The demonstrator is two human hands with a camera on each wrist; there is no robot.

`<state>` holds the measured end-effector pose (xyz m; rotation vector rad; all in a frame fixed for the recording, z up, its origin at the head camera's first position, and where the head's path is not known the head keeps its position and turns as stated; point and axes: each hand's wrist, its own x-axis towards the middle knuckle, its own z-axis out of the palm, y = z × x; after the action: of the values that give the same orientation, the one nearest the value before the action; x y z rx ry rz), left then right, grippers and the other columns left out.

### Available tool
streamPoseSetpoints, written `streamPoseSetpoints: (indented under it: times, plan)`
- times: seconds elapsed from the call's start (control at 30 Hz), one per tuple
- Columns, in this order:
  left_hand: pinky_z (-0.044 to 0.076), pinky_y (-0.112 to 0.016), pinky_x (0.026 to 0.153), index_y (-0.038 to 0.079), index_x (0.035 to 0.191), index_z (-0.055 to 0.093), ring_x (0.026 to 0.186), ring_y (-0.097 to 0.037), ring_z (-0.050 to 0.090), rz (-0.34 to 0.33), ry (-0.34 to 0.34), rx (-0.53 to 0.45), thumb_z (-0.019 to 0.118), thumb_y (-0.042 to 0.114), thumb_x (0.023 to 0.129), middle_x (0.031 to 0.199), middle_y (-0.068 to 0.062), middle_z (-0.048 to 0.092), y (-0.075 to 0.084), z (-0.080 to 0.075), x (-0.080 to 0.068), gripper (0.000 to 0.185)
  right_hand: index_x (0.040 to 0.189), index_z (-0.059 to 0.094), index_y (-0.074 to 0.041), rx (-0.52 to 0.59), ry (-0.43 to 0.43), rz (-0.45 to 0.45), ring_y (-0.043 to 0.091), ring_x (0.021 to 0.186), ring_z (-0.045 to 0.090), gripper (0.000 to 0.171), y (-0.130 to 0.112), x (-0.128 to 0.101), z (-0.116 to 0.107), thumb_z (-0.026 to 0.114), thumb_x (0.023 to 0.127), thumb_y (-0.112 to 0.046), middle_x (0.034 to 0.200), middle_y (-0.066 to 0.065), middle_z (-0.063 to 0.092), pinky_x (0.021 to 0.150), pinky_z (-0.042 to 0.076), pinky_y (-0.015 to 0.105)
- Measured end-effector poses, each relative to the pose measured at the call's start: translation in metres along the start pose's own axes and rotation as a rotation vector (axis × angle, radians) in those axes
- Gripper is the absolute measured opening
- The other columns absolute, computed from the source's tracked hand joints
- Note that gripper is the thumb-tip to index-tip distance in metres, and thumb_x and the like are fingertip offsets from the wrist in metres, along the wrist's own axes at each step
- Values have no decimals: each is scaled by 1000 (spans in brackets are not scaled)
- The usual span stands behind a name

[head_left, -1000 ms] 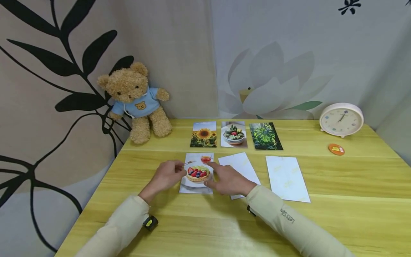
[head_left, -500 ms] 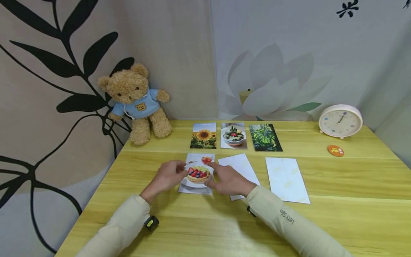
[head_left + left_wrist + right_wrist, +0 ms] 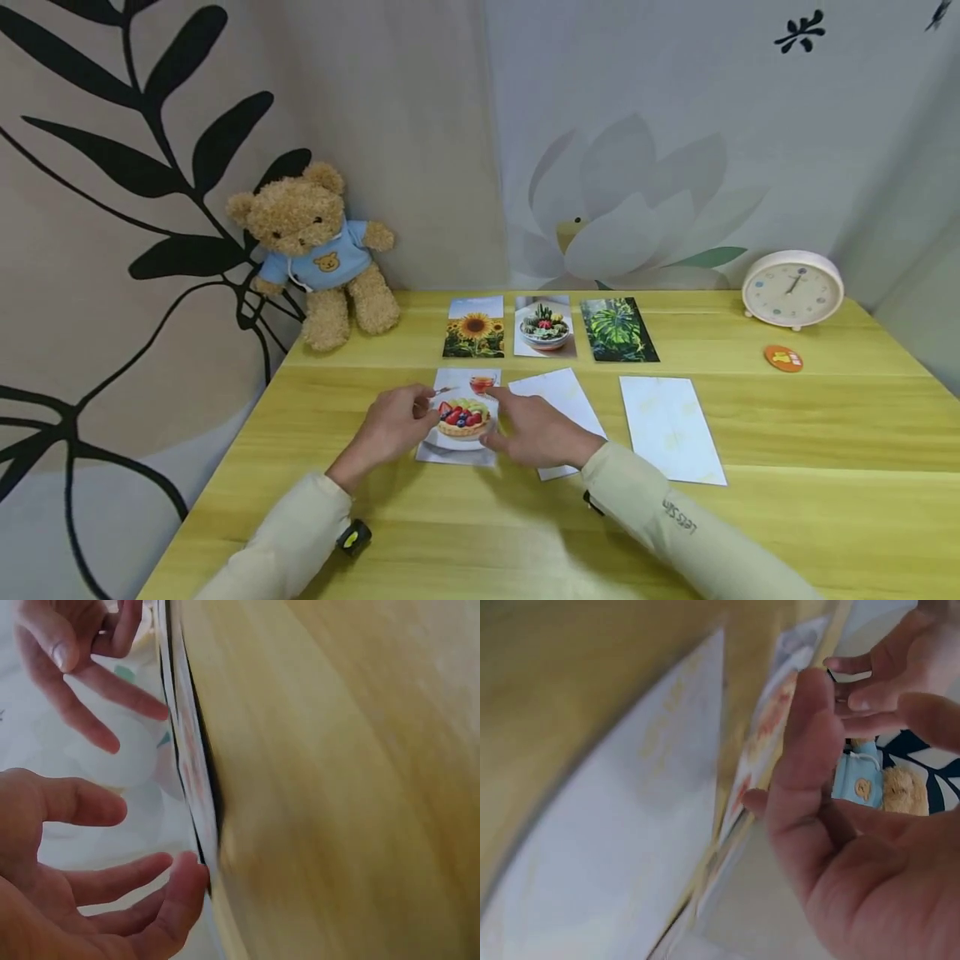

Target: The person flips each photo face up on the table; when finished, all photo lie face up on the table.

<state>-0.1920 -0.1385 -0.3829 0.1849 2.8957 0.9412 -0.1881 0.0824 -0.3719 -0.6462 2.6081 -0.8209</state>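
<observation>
A picture card (image 3: 462, 417) with a fruit tart and a cup of tea lies face up in the front row on the table. My left hand (image 3: 395, 423) is at its left edge, with fingertips touching the card and the fingers loosely bent in the left wrist view. My right hand (image 3: 538, 427) reaches over from the right. Its index fingertip rests by the tea cup and its thumb lies at the right edge. Under that hand sits a pale, nearly blank card (image 3: 562, 396), partly covered and slightly turned. Another pale card (image 3: 670, 429) lies farther right.
Behind, a row holds a sunflower card (image 3: 475, 327), a cactus bowl card (image 3: 545, 327) and a green leaf card (image 3: 619, 330). A teddy bear (image 3: 322, 254) sits at the back left. At the right are a white clock (image 3: 793, 289) and an orange disc (image 3: 783, 358).
The tart card has turned very slightly clockwise between my hands, which stay at its sides. The whole scene sits a little lower in the head view.
</observation>
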Motion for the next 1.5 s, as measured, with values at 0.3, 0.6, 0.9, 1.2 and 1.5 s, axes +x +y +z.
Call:
streamPoseSetpoints:
  times: [0.3, 0.6, 0.9, 1.2, 1.5]
  plan:
    - [49, -35, 90, 8, 126, 53, 107, -19, 59, 131, -316, -412, 56, 24, 92, 120, -11, 61, 40, 17, -13, 38, 132, 48, -13, 8, 91, -12, 14, 93, 63, 50, 29, -27, -32, 59, 89, -34, 127, 13, 58, 78, 51, 32]
    - [38, -46, 106, 10, 139, 36, 122, -29, 50, 22, -604, -698, 54, 31, 91, 126, -19, 54, 68, 30, -17, 55, 130, 49, -10, 4, 146, 75, 25, 108, 60, 50, 67, -52, -46, 58, 89, -38, 123, 12, 59, 87, 50, 42]
    - [31, -44, 112, 12, 139, 36, 128, -27, 44, -54, -554, -788, 53, 27, 91, 136, -18, 41, 76, 37, -15, 53, 133, 46, -9, -48, 96, 75, 27, 111, 59, 55, 70, -51, -40, 60, 88, -38, 122, 13, 60, 91, 48, 44]
    - [37, -49, 104, 16, 139, 36, 121, -29, 48, -55, -393, -763, 54, 27, 90, 138, -15, 39, 73, 38, -14, 53, 141, 37, -18, -151, 109, -5, 23, 104, 58, 61, 66, -45, -31, 59, 88, -39, 114, 10, 61, 85, 47, 42]
    - [41, -42, 102, 12, 142, 30, 119, -24, 51, 14, -245, -803, 52, 16, 93, 134, -10, 46, 73, 41, -4, 54, 144, 31, -31, -218, 166, -49, 12, 68, 40, 58, 56, -41, -25, 53, 91, -42, 83, 3, 53, 57, 33, 25]
